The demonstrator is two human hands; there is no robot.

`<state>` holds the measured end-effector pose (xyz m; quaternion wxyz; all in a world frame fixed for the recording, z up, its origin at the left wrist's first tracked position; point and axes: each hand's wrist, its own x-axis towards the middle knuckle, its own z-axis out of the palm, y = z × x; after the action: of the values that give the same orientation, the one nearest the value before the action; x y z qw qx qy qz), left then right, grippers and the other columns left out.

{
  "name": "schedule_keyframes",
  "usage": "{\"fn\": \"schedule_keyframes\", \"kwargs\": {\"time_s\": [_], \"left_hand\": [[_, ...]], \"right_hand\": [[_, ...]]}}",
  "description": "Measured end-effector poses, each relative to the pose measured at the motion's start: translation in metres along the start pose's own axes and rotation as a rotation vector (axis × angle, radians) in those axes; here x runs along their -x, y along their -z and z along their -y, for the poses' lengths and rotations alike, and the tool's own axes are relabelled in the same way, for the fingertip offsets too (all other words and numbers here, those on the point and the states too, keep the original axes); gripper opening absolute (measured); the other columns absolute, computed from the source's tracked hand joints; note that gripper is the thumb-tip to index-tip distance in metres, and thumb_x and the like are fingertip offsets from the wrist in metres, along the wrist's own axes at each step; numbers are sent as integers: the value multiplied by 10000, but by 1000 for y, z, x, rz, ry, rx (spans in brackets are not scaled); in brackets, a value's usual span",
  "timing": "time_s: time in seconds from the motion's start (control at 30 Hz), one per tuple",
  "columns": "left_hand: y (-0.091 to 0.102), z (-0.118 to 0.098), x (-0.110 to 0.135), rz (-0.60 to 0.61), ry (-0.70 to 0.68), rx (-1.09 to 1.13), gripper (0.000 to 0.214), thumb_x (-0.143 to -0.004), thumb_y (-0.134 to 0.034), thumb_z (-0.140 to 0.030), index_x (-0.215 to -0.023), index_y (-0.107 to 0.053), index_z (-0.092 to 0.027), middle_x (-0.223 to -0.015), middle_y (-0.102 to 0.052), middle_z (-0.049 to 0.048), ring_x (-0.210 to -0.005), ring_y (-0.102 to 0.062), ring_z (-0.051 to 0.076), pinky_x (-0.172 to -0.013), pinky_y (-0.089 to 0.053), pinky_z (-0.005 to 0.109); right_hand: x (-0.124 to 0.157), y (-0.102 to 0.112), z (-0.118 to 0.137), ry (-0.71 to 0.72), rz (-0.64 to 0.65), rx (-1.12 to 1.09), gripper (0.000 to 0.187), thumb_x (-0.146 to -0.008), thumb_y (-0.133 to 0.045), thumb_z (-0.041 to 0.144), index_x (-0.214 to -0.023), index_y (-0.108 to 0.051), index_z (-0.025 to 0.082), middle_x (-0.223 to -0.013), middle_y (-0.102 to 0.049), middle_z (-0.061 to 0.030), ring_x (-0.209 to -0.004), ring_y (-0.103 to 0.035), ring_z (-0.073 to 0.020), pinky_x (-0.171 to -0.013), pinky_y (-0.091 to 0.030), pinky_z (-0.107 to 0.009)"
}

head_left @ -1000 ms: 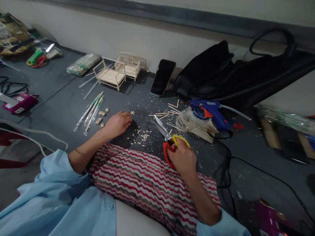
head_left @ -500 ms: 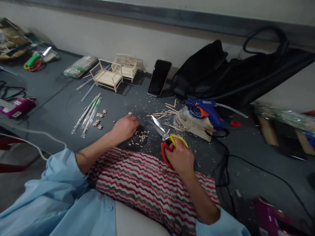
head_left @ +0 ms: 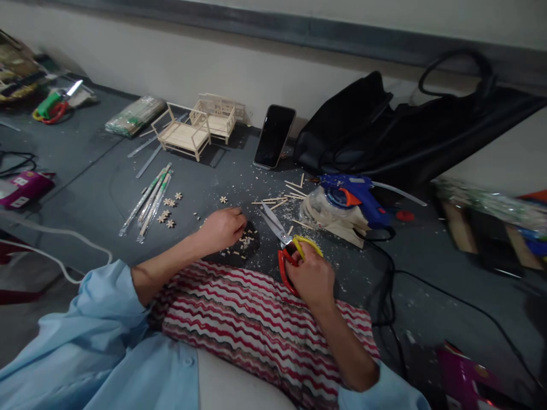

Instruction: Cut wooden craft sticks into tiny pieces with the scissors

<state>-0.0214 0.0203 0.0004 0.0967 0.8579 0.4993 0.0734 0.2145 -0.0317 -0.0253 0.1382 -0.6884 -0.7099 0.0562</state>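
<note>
My right hand (head_left: 314, 273) is closed round the red and yellow handles of a pair of scissors (head_left: 277, 226), whose blades point away toward the far left. Over a scatter of tiny cut wood bits (head_left: 244, 245), my left hand (head_left: 224, 228) has its fingers curled together; what they pinch, if anything, is too small to make out. Just beyond that hand lies a small wooden flower piece (head_left: 223, 199), and several similar flower pieces (head_left: 170, 210) are grouped to its left. Thin wooden sticks (head_left: 273, 201) lie past the scissor tips.
Two miniature wooden chairs (head_left: 182, 136) stand at the back beside a phone (head_left: 274, 136) leaning on the wall. A blue glue gun (head_left: 359, 193) rests on a plastic jar (head_left: 316, 206). Wrapped stick packs (head_left: 149, 199) lie left; a black bag (head_left: 363, 131) and cables (head_left: 391, 285) are right.
My left hand has shifted slightly right and toward me, over the cut bits. My right hand keeps hold of the scissors in nearly the same place. The view has shifted a little.
</note>
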Motion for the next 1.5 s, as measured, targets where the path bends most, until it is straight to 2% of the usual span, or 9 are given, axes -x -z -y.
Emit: {"fn": "schedule_keyframes", "kwargs": {"time_s": [0.27, 0.53, 0.63, 0.73, 0.83, 0.93, 1.17, 1.3, 1.5], "left_hand": [[2, -19, -18, -2, -65, -59, 240, -880, -482, -263, -873, -678, -124, -893, -651, 135, -879, -589, 246, -783, -468, 362], [-9, -29, -26, 11, -101, -77, 201, -810, -468, -124, -814, -668, -106, -862, -676, 158, -840, -603, 260, -759, -474, 379], [-5, -25, -20, -122, -45, 229, 137, -799, -511, -141, -792, -648, -133, -783, -661, 97, -757, -591, 202, -713, -462, 323], [1, -21, -9, -244, 88, 806, 55, -775, -616, -211, -756, -620, -160, -675, -608, 7, -626, -538, 117, -599, -413, 234], [5, -18, 2, -270, 203, 1345, 176, -731, -716, -290, -739, -608, -151, -646, -595, -16, -553, -497, 75, -547, -391, 205], [6, -17, 6, -234, 256, 1647, 206, -706, -757, -284, -754, -609, -149, -688, -642, -6, -547, -510, 62, -549, -416, 200], [1, -19, 3, -124, 270, 1954, 243, -685, -797, -261, -779, -606, -144, -743, -694, 19, -580, -591, 71, -578, -479, 203], [0, -19, 3, -145, 295, 1988, 270, -685, -803, -275, -858, -649, -137, -721, -697, 22, -577, -608, 81, -579, -499, 210], [-8, -18, 2, -111, 336, 1995, 257, -673, -813, -313, -769, -661, -130, -596, -636, -7, -478, -533, 58, -491, -446, 190]], "right_hand": [[0, -1, 1, -24, 4, -93, 212, -791, -564, 425, -793, -571, 213, -662, -629, -5, -572, -537, -143, -573, -335, -259], [0, 3, 5, -4, -25, -106, 193, -793, -569, 410, -779, -560, 218, -664, -622, 3, -591, -555, -142, -563, -336, -251], [0, 4, 6, -13, -44, -129, 181, -790, -566, 385, -824, -586, 209, -677, -633, -8, -607, -572, -151, -572, -358, -250], [0, 3, 5, -11, -79, -147, 190, -785, -558, 368, -860, -610, 202, -682, -642, -20, -611, -578, -159, -580, -374, -252], [-1, 3, 4, -5, -85, -171, 206, -789, -541, 370, -866, -620, 195, -688, -649, -31, -626, -587, -167, -606, -398, -258], [-2, 2, 2, 1, -81, -198, 240, -794, -527, 378, -900, -623, 184, -751, -671, -55, -670, -606, -180, -646, -425, -269], [-1, -1, -2, 18, -131, -195, 258, -795, -533, 426, -879, -613, 196, -728, -650, -45, -657, -582, -183, -640, -426, -276], [1, -1, -1, 34, -147, -211, 257, -802, -528, 437, -867, -604, 200, -715, -639, -36, -654, -573, -178, -641, -426, -271], [3, 0, 0, 74, -147, -229, 214, -800, -530, 375, -887, -604, 195, -724, -634, -39, -649, -569, -178, -644, -428, -275]]}}
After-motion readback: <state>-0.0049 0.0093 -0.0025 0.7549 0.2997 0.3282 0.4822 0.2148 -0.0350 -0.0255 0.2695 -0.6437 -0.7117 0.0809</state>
